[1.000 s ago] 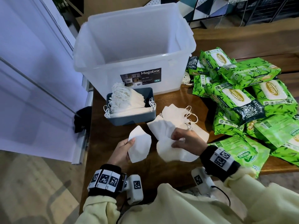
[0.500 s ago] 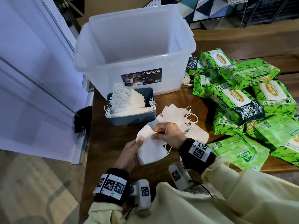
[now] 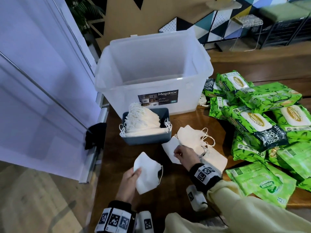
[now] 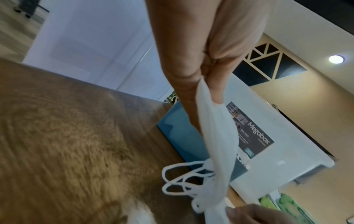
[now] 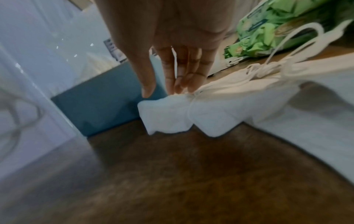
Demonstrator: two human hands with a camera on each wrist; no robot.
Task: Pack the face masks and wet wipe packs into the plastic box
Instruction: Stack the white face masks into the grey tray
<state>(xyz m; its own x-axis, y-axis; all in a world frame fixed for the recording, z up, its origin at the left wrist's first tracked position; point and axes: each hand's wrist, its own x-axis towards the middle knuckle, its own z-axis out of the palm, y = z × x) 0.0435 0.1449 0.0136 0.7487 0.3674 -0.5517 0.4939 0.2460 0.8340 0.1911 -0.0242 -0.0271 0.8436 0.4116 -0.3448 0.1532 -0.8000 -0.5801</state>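
Note:
My left hand [image 3: 136, 173] pinches a small stack of white face masks [image 3: 148, 172] by one edge, low over the table. In the left wrist view the masks [image 4: 216, 136] hang from thumb and fingers [image 4: 208, 94], ear loops dangling. To the right, my right hand [image 3: 176, 153] reaches onto the loose pile of masks [image 3: 193, 139]. The right wrist view shows its nearly straight fingertips [image 5: 180, 87] touching the top mask [image 5: 168, 115], thumb slightly apart. The clear plastic box [image 3: 151, 91] stands open behind. Green wet wipe packs [image 3: 257, 121] are heaped at the right.
A blue-grey tray [image 3: 144, 140] packed with upright masks sits right in front of the box. A white panel wall [image 3: 42, 98] runs along the table's left edge. Bare wooden table [image 3: 117, 165] lies between the tray and my hands.
My right hand carried a mask over to my left hand, left it on the stack held there, then moved back right to the loose pile.

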